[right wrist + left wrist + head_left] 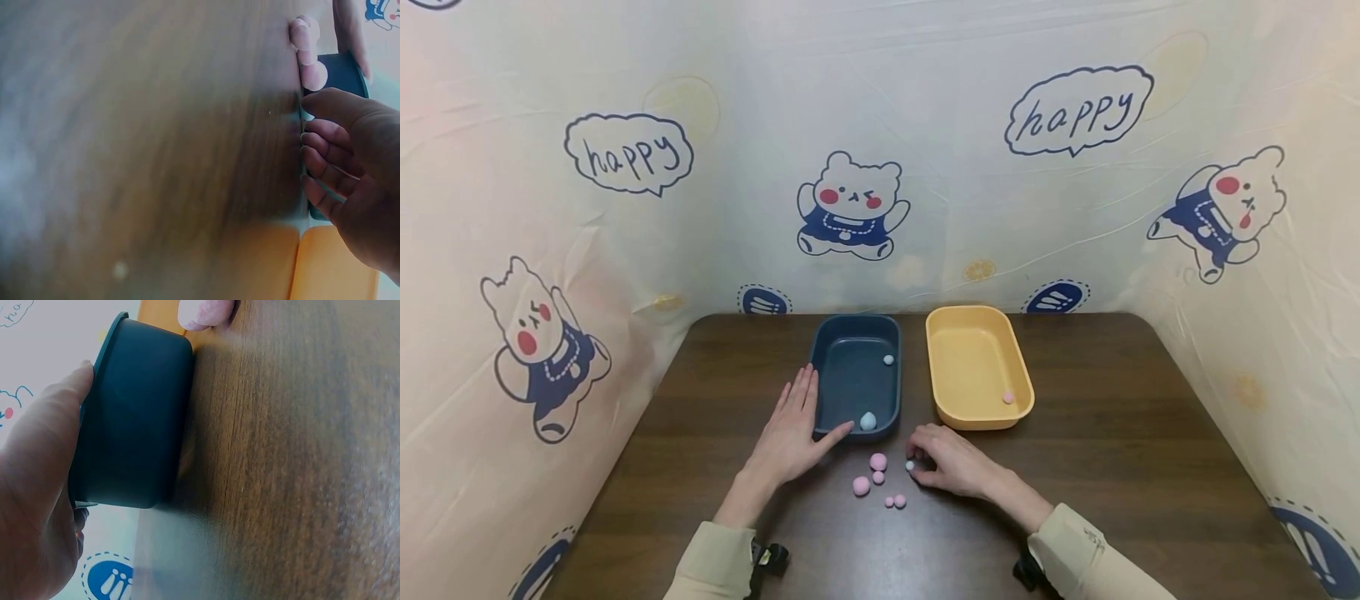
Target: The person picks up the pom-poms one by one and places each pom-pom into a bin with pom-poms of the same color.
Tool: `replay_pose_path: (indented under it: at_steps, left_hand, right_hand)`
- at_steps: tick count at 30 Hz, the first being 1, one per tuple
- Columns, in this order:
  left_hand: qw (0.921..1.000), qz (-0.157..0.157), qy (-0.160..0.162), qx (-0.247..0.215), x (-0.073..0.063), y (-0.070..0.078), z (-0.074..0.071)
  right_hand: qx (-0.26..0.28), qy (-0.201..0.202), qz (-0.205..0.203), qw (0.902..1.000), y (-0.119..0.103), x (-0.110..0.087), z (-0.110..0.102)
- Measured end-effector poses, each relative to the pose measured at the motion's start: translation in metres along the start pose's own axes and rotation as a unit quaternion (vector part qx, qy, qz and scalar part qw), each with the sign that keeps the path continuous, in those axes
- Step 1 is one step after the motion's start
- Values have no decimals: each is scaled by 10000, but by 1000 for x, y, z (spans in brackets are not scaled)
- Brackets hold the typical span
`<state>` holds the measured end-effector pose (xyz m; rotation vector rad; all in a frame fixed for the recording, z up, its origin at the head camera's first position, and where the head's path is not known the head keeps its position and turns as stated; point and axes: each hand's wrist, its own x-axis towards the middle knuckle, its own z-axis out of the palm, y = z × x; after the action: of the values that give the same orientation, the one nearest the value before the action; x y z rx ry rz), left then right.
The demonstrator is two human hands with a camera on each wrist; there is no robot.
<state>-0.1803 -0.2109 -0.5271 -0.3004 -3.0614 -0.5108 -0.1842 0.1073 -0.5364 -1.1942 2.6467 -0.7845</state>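
My left hand [790, 433] rests on the dark blue tray [857, 375], its straight fingers along the left rim and the thumb at the near corner. In the left wrist view, the thumb [59, 406] lies at the rim. Inside that tray are a small light blue ball [888, 360] and a larger light blue lump [868, 421]. My right hand [955, 462] is low on the table, thumb and fingers curled about a small light blue ball [910, 466]. Several pink balls [861, 486] of different sizes lie on the table left of this hand.
A yellow tray [934, 358] stands to the right of the blue one, with a small pink ball [1007, 397] near its near right corner. The dark wooden table [1112, 433] is bordered at the back and sides by a cartoon-printed curtain [955, 208].
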Motion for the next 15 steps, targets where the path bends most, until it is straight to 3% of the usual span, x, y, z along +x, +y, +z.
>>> replay_pose_path:
  at_steps: [15]
  left_hand:
    - [10000,21,-20,-26,0,0,-1]
  right_hand:
    - [39,4,95,9999,0,2,3]
